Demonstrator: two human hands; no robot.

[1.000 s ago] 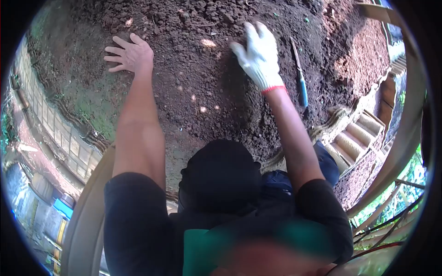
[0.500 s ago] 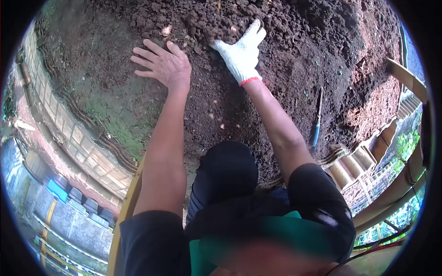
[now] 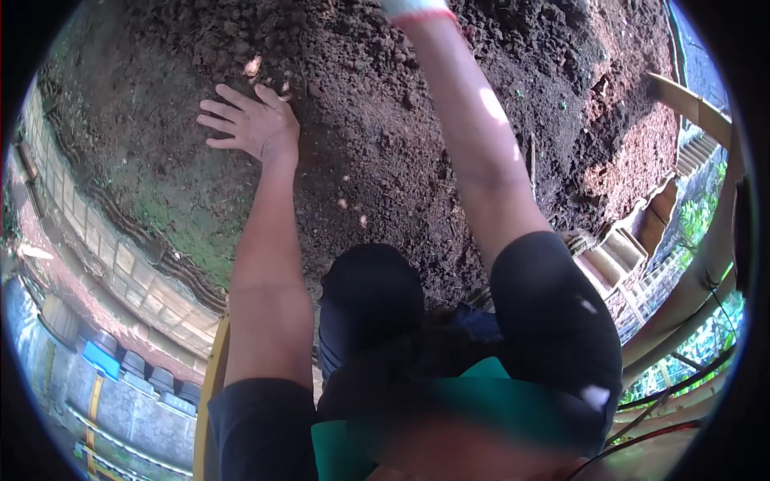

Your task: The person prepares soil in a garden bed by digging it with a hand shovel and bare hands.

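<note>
Bare and spread flat, my left hand (image 3: 255,127) rests on the dark soil (image 3: 361,128), fingers apart and pointing left. A pale lump (image 3: 253,66) lies on the ground just above it. My right hand (image 3: 415,8) wears a white glove with a red cuff and reaches past the top edge of the view. Only the cuff and the heel of the glove show, so its fingers and whatever they touch are hidden. Loose clods surround that arm.
Corrugated edging (image 3: 172,260) curves along the bed's left side, with paving beyond. A wooden plank (image 3: 690,104) juts in at the right. A yellow beam (image 3: 210,385) runs beside my left arm. My dark-clothed knee (image 3: 373,280) is at the lower middle.
My right hand has moved up and away, mostly out of view. The left hand appears slightly lower and further left, still spread. The blue-handled tool's handle is now hidden behind my right arm.
</note>
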